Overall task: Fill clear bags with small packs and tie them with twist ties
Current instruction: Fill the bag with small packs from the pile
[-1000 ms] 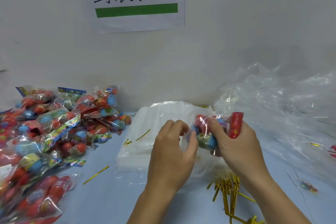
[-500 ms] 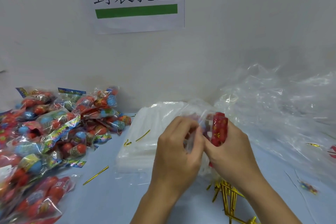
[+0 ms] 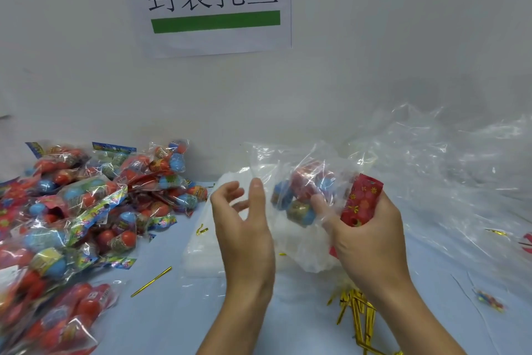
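At centre right of the frame, the right hand [image 3: 371,236] has its grip clamped on a clear bag [image 3: 305,179] holding red and blue packs [image 3: 302,196] and on a red flowered wrapper [image 3: 361,200], raised above a stack of flat bags [image 3: 201,251] on the table [image 3: 161,323]. The left hand [image 3: 244,228] hovers just beside the bag, fingers apart and holding nothing. Filled bags [image 3: 72,210] are heaped at left, gold twist ties [image 3: 357,311] lie at lower right, and a paper sign [image 3: 213,3] hangs at top centre.
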Demonstrator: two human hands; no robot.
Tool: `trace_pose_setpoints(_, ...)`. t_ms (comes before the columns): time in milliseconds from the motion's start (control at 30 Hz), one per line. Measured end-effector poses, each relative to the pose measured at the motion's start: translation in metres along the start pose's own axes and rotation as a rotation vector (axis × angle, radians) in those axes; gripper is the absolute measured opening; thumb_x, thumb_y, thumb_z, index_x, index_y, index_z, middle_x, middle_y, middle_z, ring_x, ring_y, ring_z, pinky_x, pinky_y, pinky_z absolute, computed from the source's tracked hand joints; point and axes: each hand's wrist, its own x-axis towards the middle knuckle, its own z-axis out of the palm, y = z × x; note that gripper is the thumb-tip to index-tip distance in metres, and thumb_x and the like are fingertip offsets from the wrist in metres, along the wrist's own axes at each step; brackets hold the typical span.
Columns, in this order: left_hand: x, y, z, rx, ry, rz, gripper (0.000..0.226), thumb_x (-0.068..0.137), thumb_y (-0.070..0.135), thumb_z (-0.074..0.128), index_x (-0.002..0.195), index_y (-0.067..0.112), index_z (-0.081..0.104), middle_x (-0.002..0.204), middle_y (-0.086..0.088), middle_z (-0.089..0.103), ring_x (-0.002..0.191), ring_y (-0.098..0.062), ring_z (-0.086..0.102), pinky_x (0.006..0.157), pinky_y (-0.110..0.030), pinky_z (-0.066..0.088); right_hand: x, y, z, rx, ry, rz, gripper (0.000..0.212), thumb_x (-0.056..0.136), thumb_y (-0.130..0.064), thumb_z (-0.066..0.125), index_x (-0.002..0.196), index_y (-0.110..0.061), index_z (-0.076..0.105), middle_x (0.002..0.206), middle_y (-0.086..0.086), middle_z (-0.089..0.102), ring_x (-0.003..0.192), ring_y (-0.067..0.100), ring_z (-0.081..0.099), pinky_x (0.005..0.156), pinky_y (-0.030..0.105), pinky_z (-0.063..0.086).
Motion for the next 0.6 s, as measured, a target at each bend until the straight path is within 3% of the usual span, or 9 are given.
trace_pose_setpoints(67,0.005,-0.004,0.000,-0.195,-0.123,-0.276,0.062,0.083,0.060,0.058,0.129,0.019,0.054,0.125,0.001,0.063,0.110,-0.012,0.063,0.100,-0.043,0.050,-0.003,-0.003,0.004,0.074,-0.038,-0.001,0.034,0.070,-0.045,0.085,0.084,-0.020,0.066,0.065,0.000,0.066,0.054,0.017,0.062,0.047,0.025,0.052)
trace_pose_setpoints(167,0.002,-0.008,0.003,-0.405,-0.254,-0.417,0.069,0.078,0.067,0.059,0.124,0.016,0.065,0.118,-0.011,0.071,0.108,-0.028,0.069,0.095,-0.048,0.054,-0.009,-0.007,0.010,0.101,-0.140,-0.063,0.026,0.075,-0.028,0.088,0.090,-0.028,0.066,0.069,-0.010,0.069,0.058,0.009,0.066,0.054,0.021,0.053)
trace_pose_setpoints(200,0.002,-0.011,0.004,-0.399,-0.234,-0.402,0.068,0.077,0.068,0.060,0.121,0.017,0.067,0.114,-0.009,0.073,0.106,-0.026,0.070,0.091,-0.046,0.055,-0.010,-0.008,0.011,0.115,-0.185,-0.062,0.028,0.076,-0.025,0.089,0.091,-0.030,0.066,0.072,-0.011,0.071,0.061,0.010,0.069,0.055,0.022,0.055)
trace_pose_setpoints(267,0.003,-0.015,0.005,-0.347,-0.158,-0.357,0.069,0.072,0.071,0.060,0.119,0.021,0.067,0.108,-0.002,0.075,0.100,-0.020,0.072,0.086,-0.041,0.056,-0.011,-0.007,0.011,0.133,-0.284,-0.022,0.033,0.074,-0.026,0.086,0.098,-0.026,0.064,0.084,0.002,0.074,0.072,0.028,0.073,0.061,0.037,0.062)
trace_pose_setpoints(333,0.004,-0.016,0.003,-0.305,-0.134,-0.313,0.069,0.074,0.074,0.060,0.119,0.021,0.066,0.107,-0.001,0.075,0.101,-0.020,0.071,0.088,-0.043,0.056,-0.012,-0.005,0.012,0.105,-0.341,-0.003,0.044,0.070,-0.028,0.085,0.106,-0.022,0.060,0.093,0.004,0.074,0.083,0.028,0.074,0.076,0.045,0.062)
trace_pose_setpoints(467,0.001,-0.013,0.004,-0.236,-0.148,-0.221,0.069,0.072,0.071,0.054,0.117,0.020,0.062,0.102,0.003,0.076,0.097,-0.014,0.073,0.088,-0.040,0.058,-0.015,0.001,0.017,0.106,-0.315,-0.001,0.050,0.072,-0.023,0.087,0.115,-0.030,0.062,0.103,-0.004,0.077,0.094,0.016,0.075,0.087,0.043,0.059)
trace_pose_setpoints(533,0.000,-0.015,0.005,-0.199,-0.187,-0.195,0.068,0.071,0.072,0.049,0.119,0.025,0.060,0.102,0.009,0.075,0.098,-0.010,0.072,0.086,-0.034,0.058,-0.015,0.002,0.019,0.095,-0.267,-0.030,0.043,0.075,-0.023,0.085,0.115,-0.029,0.067,0.101,-0.007,0.077,0.093,0.013,0.075,0.084,0.040,0.060)
trace_pose_setpoints(600,-0.003,-0.014,0.006,-0.156,-0.225,-0.181,0.072,0.074,0.073,0.043,0.129,0.028,0.057,0.115,0.011,0.072,0.112,-0.010,0.066,0.094,-0.035,0.055,-0.013,0.002,0.018,0.105,-0.182,-0.041,0.036,0.077,-0.026,0.084,0.110,-0.031,0.069,0.097,-0.008,0.078,0.088,0.013,0.075,0.078,0.041,0.060)
